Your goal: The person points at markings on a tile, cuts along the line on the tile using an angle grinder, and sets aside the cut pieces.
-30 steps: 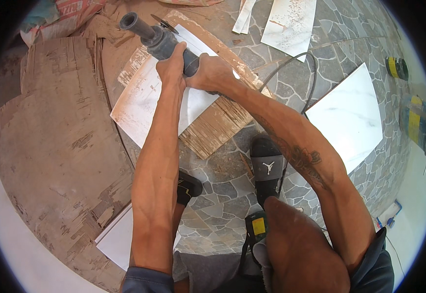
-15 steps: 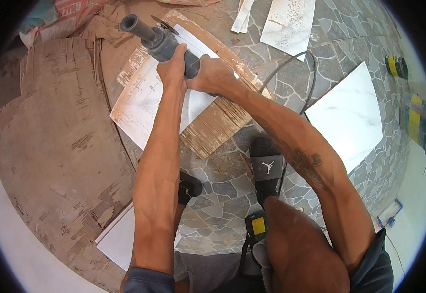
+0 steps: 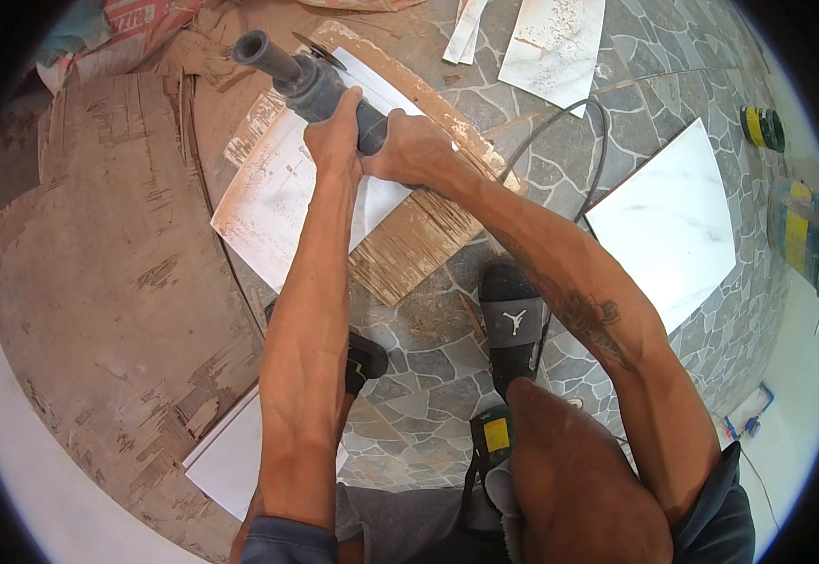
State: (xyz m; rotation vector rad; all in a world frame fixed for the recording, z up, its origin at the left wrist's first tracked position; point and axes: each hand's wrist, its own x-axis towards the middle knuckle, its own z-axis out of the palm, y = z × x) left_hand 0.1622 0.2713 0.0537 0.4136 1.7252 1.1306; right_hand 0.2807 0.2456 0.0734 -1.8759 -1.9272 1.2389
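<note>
Both my hands are wrapped round a dark angle grinder [image 3: 320,94] with a side handle sticking out to the upper left. My left hand [image 3: 336,133] grips its body near the middle, and my right hand [image 3: 411,148] closes on the rear end. The thin cutting disc [image 3: 319,49] stands on the far side of the tool, at the far part of a white tile [image 3: 264,211]. That tile lies on a worn wooden board [image 3: 417,246]. Whether the disc touches the tile is hard to make out.
A black cable [image 3: 606,141] loops right of my right forearm. Another white marbled tile [image 3: 668,230] lies on the stone-patterned floor, with a dusty offcut [image 3: 555,47] farther off. Weathered plywood [image 3: 113,273] covers the left side. My sandalled foot [image 3: 511,324] stands near the board.
My hands and the grinder have shifted very slightly to the right and nearer to me. Both hands keep their grip; the tiles and board look unmoved.
</note>
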